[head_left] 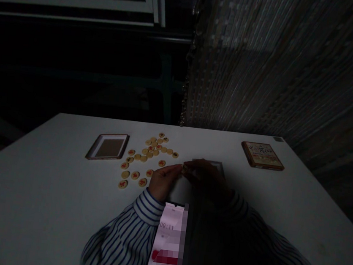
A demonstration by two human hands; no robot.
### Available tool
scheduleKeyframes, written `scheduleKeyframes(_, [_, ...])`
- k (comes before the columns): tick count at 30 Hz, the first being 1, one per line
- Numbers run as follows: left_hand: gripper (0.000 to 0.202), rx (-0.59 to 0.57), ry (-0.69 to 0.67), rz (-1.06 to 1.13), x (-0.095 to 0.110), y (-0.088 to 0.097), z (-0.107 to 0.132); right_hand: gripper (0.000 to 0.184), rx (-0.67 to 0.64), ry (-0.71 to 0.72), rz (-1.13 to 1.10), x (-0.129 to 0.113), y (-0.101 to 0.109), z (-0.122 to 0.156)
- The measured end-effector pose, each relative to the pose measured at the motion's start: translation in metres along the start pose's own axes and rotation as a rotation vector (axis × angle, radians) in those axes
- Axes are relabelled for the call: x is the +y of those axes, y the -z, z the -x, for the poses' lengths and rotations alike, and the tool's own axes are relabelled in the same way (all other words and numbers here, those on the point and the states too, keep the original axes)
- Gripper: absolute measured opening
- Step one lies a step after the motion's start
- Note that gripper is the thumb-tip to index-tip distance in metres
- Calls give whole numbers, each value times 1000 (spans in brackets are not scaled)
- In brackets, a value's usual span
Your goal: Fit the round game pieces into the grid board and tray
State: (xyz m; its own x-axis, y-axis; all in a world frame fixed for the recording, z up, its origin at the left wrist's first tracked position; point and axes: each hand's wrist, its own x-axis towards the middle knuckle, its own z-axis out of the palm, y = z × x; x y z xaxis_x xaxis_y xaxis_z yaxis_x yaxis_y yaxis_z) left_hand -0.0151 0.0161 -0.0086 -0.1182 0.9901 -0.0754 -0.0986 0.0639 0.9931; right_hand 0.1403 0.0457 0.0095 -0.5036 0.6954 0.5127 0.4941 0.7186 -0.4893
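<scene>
My left hand [161,183] and my right hand [207,179] meet over the middle of the table, fingertips closed round what looks like a small Chinese chess piece [185,170]. It is dark there, and my fingers cover most of it. Beneath and behind my right hand, the rim of a shallow box [220,170] shows in part. Left of my hands lie loose round Chinese chess pieces [143,158], some with red or dark characters up, others blank side up. A red-marked piece [149,173] is right beside my left hand.
An open shallow box part [110,146] lies at the left on the white table [45,194]. A printed box [263,155] is at the far right. In front of me, a lit phone [170,217] shows a timer. A bead-like curtain [251,60] hangs behind the table.
</scene>
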Motion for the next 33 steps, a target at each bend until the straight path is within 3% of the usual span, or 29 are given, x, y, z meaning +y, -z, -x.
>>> scheduleKeyframes(8, [25,11,0,43,3,-2,1,21,22,103,140,4,1,1])
scheduleKeyframes(14, [25,-24,-32,24,6,-3,2,21,-75,110,236,8,9,-4])
scheduleKeyframes(20, [23,-4,-111,-211,-2,-4,2,25,-251,39,359,9,28,-12])
scheduleKeyframes(25, [29,-91,-193,-426,-15,-4,2,27,-311,-4,402,13,45,-13])
scheduleKeyframes(33, [36,-202,-292,-608,-17,-5,3,20,-383,-27,397,22,64,-4])
